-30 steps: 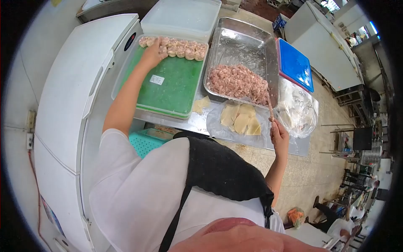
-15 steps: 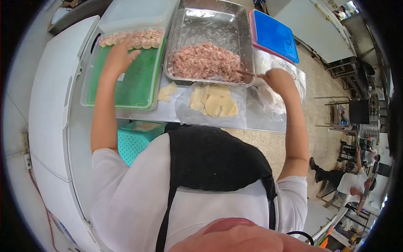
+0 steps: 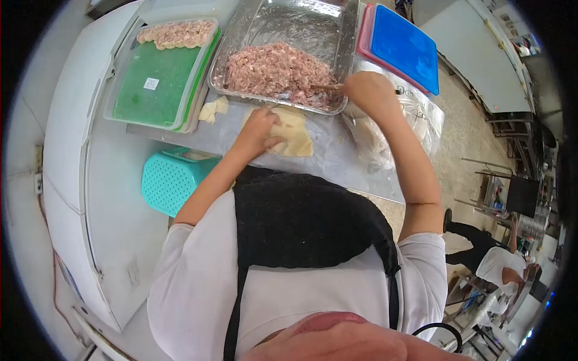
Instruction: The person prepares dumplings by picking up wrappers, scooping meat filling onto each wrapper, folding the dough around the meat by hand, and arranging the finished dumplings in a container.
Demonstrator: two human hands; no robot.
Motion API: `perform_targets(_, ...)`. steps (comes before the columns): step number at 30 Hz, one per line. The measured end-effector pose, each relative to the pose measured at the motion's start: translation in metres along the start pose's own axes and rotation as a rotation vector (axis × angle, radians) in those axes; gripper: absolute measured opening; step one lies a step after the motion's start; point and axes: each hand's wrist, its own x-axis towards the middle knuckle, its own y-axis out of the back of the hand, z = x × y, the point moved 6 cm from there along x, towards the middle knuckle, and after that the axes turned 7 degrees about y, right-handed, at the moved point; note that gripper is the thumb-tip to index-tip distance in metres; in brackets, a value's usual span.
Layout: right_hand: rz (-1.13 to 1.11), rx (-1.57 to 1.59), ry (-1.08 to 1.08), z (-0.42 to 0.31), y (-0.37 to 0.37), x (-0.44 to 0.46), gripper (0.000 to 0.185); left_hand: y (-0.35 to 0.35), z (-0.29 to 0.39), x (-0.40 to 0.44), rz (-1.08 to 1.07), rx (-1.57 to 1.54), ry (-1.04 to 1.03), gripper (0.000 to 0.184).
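Wrappers (image 3: 295, 137) beneath left grip (image 3: 261, 130), fingers parted | stick (image 3: 327, 88) clenched in right grip (image 3: 370, 91), tip at meat (image 3: 274, 69)

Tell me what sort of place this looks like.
Probably a commercial kitchen: there's a large metal tray of what looks like minced meat, a white fridge-like cabinet, and another person farther off.

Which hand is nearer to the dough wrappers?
Left. The left hand touches the dough wrappers; the right hand is away to their upper right, by the metal tray.
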Motion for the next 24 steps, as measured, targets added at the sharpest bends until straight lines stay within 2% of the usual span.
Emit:
perform_targets(1,0.048,0.016,0.001,0.000,-0.008,0.002,0.035,-0.004,-0.014,-0.003,-0.081,-0.068,0.053,0.024)
perform_targets(2,0.212,-0.003,0.160,-0.016,-0.031,-0.002,0.023,-0.005,-0.024,-0.006,-0.162,-0.136,0.102,0.025)
perform_targets(3,0.236,0.039,0.218,-0.034,-0.034,-0.007,0.016,0.000,-0.028,-0.009,-0.159,-0.131,0.105,0.025)
perform_targets(5,0.185,-0.052,0.237,-0.042,-0.032,-0.014,0.016,0.010,-0.053,-0.019,-0.149,-0.266,0.465,0.031)
perform_targets(6,0.191,-0.049,0.246,-0.033,-0.020,-0.014,0.016,0.017,-0.055,-0.021,-0.143,-0.259,0.471,0.031)
perform_targets(8,0.105,0.016,0.096,0.001,0.002,-0.011,0.016,0.031,-0.070,-0.030,0.087,-0.831,0.761,0.031)
perform_targets(9,0.104,0.017,0.101,0.005,-0.004,-0.004,0.016,0.037,-0.065,-0.026,0.090,-0.830,0.764,0.031)
perform_targets(11,0.154,0.007,0.176,0.003,-0.027,0.011,0.018,0.039,-0.049,-0.017,0.083,-1.462,0.794,0.026)
perform_targets(12,0.067,0.070,0.168,-0.009,-0.056,0.023,0.018,0.040,-0.047,-0.014,0.087,-1.462,0.794,0.026)
perform_targets(13,0.184,0.175,0.217,-0.029,-0.060,0.020,0.021,0.043,-0.048,-0.013,0.059,-1.111,0.814,0.025)
perform_targets(14,0.144,0.252,0.159,-0.037,-0.059,0.019,0.026,0.047,-0.050,-0.011,0.030,-0.762,0.818,0.024)
perform_targets(16,0.107,0.323,0.097,-0.034,-0.050,0.018,0.032,0.047,-0.053,-0.008,0.039,-0.832,0.820,0.024)
perform_targets(18,0.159,0.677,0.227,-0.022,-0.027,0.007,0.034,0.047,-0.061,-0.009,0.041,-0.907,0.826,0.024)
perform_targets(19,0.154,0.677,0.220,-0.017,-0.017,0.003,0.034,0.045,-0.065,-0.007,0.026,-1.061,0.805,0.025)
perform_targets(20,0.084,0.508,0.129,-0.009,-0.012,0.000,0.033,0.043,-0.067,-0.006,0.008,-1.217,0.782,0.026)
perform_targets(21,0.015,0.335,0.041,-0.001,-0.011,-0.001,0.032,0.049,-0.063,-0.002,-0.001,-1.225,0.780,0.026)
perform_targets(22,-0.044,0.106,0.007,0.002,-0.022,0.000,0.029,0.055,-0.050,0.006,-0.033,-1.498,0.785,0.026)
perform_targets(23,-0.049,0.101,0.000,-0.003,-0.032,-0.002,0.029,0.060,-0.038,0.013,-0.068,-1.770,0.781,0.027)
perform_targets(24,0.016,0.062,0.036,-0.017,-0.032,-0.005,0.026,0.065,-0.036,0.016,-0.078,-1.776,0.778,0.027)
